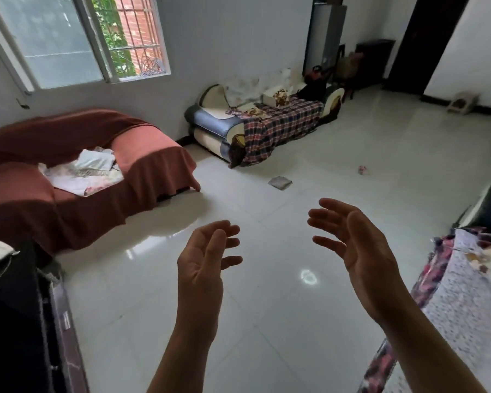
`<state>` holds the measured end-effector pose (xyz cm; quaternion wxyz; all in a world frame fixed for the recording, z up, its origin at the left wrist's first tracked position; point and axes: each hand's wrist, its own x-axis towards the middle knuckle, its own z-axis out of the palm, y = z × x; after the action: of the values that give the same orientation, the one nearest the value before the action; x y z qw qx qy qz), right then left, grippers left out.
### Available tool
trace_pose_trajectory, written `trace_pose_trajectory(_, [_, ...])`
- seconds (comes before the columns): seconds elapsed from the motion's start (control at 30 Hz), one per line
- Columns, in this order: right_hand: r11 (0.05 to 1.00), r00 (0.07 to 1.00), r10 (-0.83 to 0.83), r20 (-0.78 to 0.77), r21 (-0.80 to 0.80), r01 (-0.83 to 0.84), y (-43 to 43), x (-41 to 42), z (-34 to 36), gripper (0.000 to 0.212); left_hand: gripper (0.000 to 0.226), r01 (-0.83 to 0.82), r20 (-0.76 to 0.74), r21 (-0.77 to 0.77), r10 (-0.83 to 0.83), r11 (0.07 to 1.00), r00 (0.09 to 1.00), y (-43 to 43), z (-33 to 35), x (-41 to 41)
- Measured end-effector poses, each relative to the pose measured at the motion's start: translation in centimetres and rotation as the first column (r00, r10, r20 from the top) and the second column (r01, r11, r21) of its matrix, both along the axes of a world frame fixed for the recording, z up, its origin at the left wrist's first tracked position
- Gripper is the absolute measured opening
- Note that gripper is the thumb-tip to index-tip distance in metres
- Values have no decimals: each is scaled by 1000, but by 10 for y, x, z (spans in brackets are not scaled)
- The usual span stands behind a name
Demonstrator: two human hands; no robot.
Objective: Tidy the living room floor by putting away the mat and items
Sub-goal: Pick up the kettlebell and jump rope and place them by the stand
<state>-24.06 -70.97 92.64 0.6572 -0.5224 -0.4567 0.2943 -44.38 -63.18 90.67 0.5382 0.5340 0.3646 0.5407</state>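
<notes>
My left hand (203, 265) and my right hand (355, 245) are raised in front of me above the white tiled floor (267, 321), palms facing each other, fingers relaxed, holding nothing. Far ahead on the floor lies a small grey folded cloth (280, 182). A small pink crumpled item (362, 169) lies further right on the tiles. No mat shows on the floor.
A sofa under a rust-red cover (68, 177) with pale cloths (82, 173) stands at left. A sofa with a plaid blanket (278, 123) stands against the far wall. A patterned cloth-covered seat (465, 302) is at right, dark furniture (14, 321) at lower left, a small stool (463, 102) far right.
</notes>
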Motion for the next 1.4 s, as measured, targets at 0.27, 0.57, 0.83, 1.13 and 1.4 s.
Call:
trace_pose_trajectory(0.27, [989,989,-147,7,-24,147,57,30,-12,51,35,146,9,-44,-146,988,989,86,-14,34])
trace_pose_trajectory(0.57, [980,977,-199,-83,-41,196,137,113,-41,50,34,235,-51,-66,-239,970,970,170,-16,137])
trace_pose_trajectory(0.83, [953,949,-297,-108,31,302,196,257,-18,52,34,351,-67,-17,-352,936,934,250,10,305])
trace_pose_trajectory(1.13, [903,901,-428,-76,-7,429,232,386,-16,43,34,476,-76,-24,-476,879,876,308,10,460])
trace_pose_trajectory(1.4, [846,845,-534,-32,-28,533,303,505,-24,42,22,517,-26,-40,-518,855,855,394,-8,592])
